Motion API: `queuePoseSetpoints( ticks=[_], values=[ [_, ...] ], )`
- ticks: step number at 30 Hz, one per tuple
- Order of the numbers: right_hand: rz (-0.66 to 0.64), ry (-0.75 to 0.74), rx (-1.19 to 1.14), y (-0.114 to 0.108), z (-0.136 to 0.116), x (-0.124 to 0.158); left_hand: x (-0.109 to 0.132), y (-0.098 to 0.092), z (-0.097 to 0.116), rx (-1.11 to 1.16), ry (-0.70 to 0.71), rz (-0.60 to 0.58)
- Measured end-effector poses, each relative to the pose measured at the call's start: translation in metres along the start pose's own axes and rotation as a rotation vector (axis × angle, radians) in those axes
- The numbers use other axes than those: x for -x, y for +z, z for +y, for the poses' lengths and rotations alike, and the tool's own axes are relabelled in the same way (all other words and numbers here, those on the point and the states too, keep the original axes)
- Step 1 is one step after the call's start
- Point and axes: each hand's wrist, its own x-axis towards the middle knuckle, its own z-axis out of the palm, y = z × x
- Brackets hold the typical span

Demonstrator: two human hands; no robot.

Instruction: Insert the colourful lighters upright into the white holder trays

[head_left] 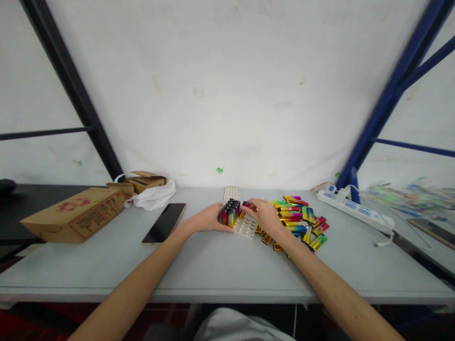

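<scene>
A white tray (246, 226) with rows of round sockets lies on the grey table, its right part holding nothing. On its left part several lighters (232, 211), metallic rainbow-coloured with dark tops, stand upright and close together. My left hand (210, 218) is curved round the left side of this group, thumb along the near edge. Above the tray, my right hand (263, 215) pinches a single lighter (244, 208), held upright just right of the others. Beyond my right wrist lies a loose pile of shiny multicoloured lighters (292, 219), partly hidden by the hand.
Behind the group, another white tray (232, 192) lies near the wall. A dark phone (164, 223), a cardboard box (80, 213) and a white plastic bag (152, 195) are on the left. To the right sits a power strip (355, 208) with cables.
</scene>
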Motion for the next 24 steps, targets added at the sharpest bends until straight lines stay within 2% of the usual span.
queuePoseSetpoints(
  ticks=[3, 10, 13, 16, 20, 24],
  values=[
    [-0.018, 0.016, 0.029, 0.000, 0.001, 0.001, 0.000, 0.000, 0.000, -0.003, 0.010, 0.001],
    [-0.203, -0.001, -0.005, -0.001, -0.002, 0.001, -0.001, 0.002, -0.004, -0.038, -0.011, 0.005],
    [-0.196, -0.004, -0.012, -0.017, -0.001, -0.001, -0.001, 0.002, -0.005, -0.020, 0.015, -0.004],
    [-0.217, 0.001, 0.105, -0.037, 0.005, -0.003, -0.001, 0.001, -0.004, -0.018, 0.008, -0.014],
    [-0.361, 0.015, 0.221, -0.057, 0.015, 0.002, 0.000, 0.000, -0.001, -0.062, -0.020, -0.027],
    [-0.508, 0.014, 0.230, -0.064, 0.015, 0.009, -0.001, 0.000, -0.002, -0.029, 0.006, -0.021]
  ],
)
